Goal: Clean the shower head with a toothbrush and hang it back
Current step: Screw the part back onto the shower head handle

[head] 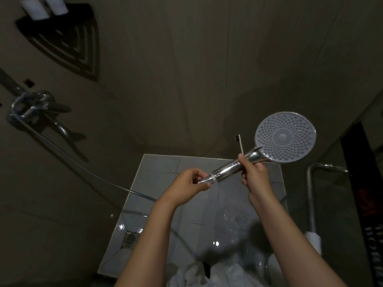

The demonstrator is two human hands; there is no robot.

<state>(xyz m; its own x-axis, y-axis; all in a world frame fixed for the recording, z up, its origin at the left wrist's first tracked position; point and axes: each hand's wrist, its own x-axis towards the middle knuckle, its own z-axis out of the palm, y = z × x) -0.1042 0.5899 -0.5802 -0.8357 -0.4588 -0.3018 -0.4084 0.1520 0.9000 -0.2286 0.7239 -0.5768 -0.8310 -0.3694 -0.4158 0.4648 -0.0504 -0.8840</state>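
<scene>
Shower head (285, 136): round pale-grey nozzle face turned to the camera, chrome handle slanting down-left, held mid-air at right. Right hand (255, 175) grips the handle, left hand (190, 183) pinches its base end. Toothbrush (240, 144): pale stick, dark bristles, upright from the right hand's grip, just left of the face.

There was just the one camera, worn on the person's head: wide-angle, facing forward, tipped steeply down. It sat close over the left hand (191, 184) and right hand (253, 175) at mid-frame, the tiled floor (157, 168) well below, the wall (186, 59) bowing above.
</scene>
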